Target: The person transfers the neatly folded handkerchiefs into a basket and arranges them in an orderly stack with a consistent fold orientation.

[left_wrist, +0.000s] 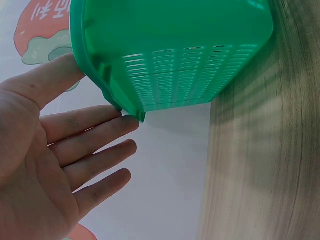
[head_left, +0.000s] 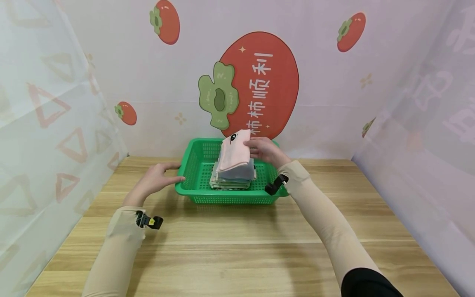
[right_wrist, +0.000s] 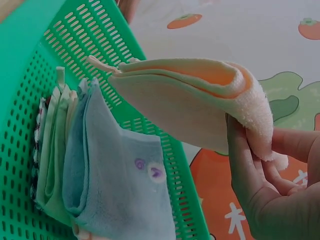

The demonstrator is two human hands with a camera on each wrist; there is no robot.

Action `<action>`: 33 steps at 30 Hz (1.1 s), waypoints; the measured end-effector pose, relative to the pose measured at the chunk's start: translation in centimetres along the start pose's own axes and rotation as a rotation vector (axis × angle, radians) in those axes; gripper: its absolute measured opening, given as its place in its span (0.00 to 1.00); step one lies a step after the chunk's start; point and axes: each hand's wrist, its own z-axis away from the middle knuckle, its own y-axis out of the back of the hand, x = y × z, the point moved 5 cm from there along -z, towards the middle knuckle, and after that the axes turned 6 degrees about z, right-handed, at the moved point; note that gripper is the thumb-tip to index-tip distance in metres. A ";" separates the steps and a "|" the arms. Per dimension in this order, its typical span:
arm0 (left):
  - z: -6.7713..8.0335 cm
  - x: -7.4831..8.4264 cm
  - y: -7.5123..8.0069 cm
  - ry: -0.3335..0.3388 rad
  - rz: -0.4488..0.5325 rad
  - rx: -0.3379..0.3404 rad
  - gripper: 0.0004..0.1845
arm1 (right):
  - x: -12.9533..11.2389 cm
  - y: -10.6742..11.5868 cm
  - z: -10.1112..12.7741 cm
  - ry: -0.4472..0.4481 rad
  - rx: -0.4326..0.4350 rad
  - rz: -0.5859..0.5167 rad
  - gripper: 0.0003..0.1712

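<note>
A green plastic basket [head_left: 196, 165] stands on the wooden table at the middle back. Inside it lies a stack of folded cloths [head_left: 231, 179], a light blue one [right_wrist: 120, 190] on top. My right hand [head_left: 265, 150] pinches a folded pink towel [head_left: 233, 154] by its far edge and holds it tilted above the stack; the towel [right_wrist: 190, 107] shows between thumb and fingers in the right wrist view. My left hand [head_left: 157, 177] lies with straight fingers against the basket's left rim [left_wrist: 125, 107], fingertips touching its corner.
The wooden table [head_left: 237, 247] stretches toward me in front of the basket. Printed fabric walls with persimmon pictures [head_left: 256, 82] close in the back and both sides.
</note>
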 end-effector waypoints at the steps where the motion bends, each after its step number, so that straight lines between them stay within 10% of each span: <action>1: 0.0 0.0 0.0 0.000 0.000 0.000 0.37 | 0.0 0.0 -0.1 -0.004 -0.002 -0.004 0.27; 33: -0.1 -0.3 -0.1 0.004 -0.008 0.002 0.37 | 1.9 0.2 -3.0 -0.129 -0.009 -0.063 0.29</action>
